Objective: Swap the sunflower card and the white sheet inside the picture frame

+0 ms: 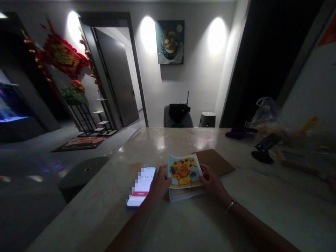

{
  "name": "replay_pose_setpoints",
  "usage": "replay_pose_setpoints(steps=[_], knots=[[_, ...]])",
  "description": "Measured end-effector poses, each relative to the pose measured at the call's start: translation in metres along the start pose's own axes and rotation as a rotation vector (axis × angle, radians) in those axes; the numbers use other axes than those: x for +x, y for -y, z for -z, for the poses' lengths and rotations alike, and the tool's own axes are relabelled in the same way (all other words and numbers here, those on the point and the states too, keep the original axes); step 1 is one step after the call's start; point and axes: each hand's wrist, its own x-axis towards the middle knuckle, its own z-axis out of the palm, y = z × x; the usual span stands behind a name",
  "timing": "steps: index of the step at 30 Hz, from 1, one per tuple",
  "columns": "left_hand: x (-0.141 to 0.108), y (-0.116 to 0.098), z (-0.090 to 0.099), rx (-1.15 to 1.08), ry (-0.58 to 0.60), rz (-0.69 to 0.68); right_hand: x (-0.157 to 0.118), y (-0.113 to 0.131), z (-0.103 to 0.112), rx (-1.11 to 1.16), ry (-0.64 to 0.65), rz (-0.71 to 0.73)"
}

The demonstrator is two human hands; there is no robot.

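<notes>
A sheet printed with a vase of sunflowers (184, 171) is slightly bent and raised above the stone table top (110, 217). My left hand (160, 183) grips its left edge, and my right hand (212, 181), with a bangle on the wrist, grips its right edge. Under the sheet lies a flat white packet (185, 194). A smartphone (141, 187) with a lit screen lies just left of my left hand, its display partly pixelated. A brown cardboard sheet (216, 161) lies beyond my right hand, partly under the print.
On the table's right side are a black phone stand (264, 154), a purple cloth (237, 132), and a plastic bag (265, 112). A dark round stool (83, 175) stands beyond the table's left edge. A chair (178, 117) with black clothing stands past the far edge.
</notes>
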Motion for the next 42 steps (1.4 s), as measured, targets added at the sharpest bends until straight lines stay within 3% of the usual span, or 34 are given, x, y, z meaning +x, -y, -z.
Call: replay_pose_setpoints(steps=[8, 14, 25, 42], knots=[[-0.006, -0.006, 0.004, 0.027, 0.151, -0.043, 0.003, 0.001, 0.009, -0.242, -0.051, 0.071], [-0.011, -0.013, 0.011, 0.1, 0.249, -0.052, 0.003, 0.001, 0.015, -0.373, 0.109, -0.021], [-0.015, -0.015, 0.011, 0.063, 0.241, -0.066, -0.002, 0.013, 0.019, -0.51, 0.159, -0.021], [-0.009, -0.003, 0.005, 0.121, 0.205, -0.1, -0.003, 0.018, 0.018, -0.475, 0.19, -0.059]])
